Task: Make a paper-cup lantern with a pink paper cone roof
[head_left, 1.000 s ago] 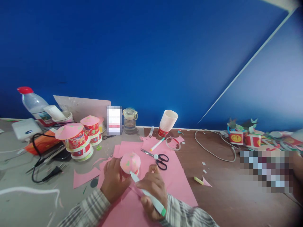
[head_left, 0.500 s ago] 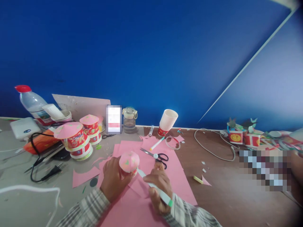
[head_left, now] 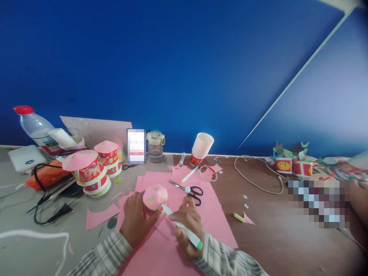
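Observation:
My left hand (head_left: 136,220) is closed around a small paper-cup model with a pink cone roof (head_left: 155,196) that carries green patches. In my right hand (head_left: 188,226) is a white marker with a green end (head_left: 187,233), its tip at the lower right rim of the roof; I cannot tell if it touches. Both hands are above pink paper sheets (head_left: 172,257). Black-handled scissors (head_left: 187,189) lie on the paper beyond my right hand, and a second white marker (head_left: 189,174) rests behind them.
Two finished-looking red cup models with pink roofs (head_left: 80,161) stand at left, near a black plug (head_left: 61,211). A stack of paper cups (head_left: 202,147) and a water jar (head_left: 155,147) stand by the wall. At far right is another person's hand (head_left: 358,199).
The marker in my right hand has moved slightly left and up, bringing its tip closer to the roof's edge. The whole view has shifted a little.

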`<action>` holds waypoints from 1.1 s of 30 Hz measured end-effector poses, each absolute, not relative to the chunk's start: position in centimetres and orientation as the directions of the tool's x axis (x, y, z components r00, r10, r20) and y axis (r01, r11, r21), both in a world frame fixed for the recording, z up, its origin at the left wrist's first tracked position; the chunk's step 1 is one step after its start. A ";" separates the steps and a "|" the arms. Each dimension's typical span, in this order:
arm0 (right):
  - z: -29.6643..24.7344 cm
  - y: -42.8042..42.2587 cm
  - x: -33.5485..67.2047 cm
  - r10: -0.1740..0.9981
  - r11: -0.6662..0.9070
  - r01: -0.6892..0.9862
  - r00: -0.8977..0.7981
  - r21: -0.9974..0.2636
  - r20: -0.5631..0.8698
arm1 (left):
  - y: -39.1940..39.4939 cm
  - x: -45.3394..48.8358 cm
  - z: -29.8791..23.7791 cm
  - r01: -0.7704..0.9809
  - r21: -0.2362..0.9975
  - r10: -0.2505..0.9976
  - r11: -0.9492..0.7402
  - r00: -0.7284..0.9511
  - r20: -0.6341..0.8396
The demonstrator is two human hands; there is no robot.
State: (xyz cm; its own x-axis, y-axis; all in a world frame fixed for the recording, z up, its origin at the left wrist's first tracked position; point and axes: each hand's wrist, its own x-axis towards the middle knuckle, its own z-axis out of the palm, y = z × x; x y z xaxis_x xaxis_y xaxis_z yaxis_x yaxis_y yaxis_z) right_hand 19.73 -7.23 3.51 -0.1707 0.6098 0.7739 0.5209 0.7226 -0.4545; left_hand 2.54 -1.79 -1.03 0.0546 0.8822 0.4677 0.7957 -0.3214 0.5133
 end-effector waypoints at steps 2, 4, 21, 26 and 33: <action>3.5 -7.2 19.7 0.611 0.719 0.523 -0.164 -0.457 0.774 | -1.8 2.5 -1.0 0.793 0.518 0.885 -0.320 0.055 0.463; 3.3 -7.2 19.7 0.615 0.718 0.515 -0.153 -0.468 0.774 | -1.8 2.5 -1.1 0.789 0.523 0.885 -0.321 0.053 0.463; 2.4 -6.9 19.9 0.606 0.735 0.491 -0.165 -0.468 0.778 | -1.8 2.6 -0.9 0.805 0.498 0.878 -0.322 0.058 0.475; 2.3 -7.0 19.9 0.611 0.731 0.492 -0.166 -0.472 0.774 | -1.8 2.6 -0.9 0.802 0.499 0.877 -0.328 0.063 0.476; 2.7 -7.0 19.8 0.606 0.733 0.502 -0.176 -0.459 0.775 | -1.8 2.6 -1.0 0.796 0.501 0.866 -0.340 0.057 0.497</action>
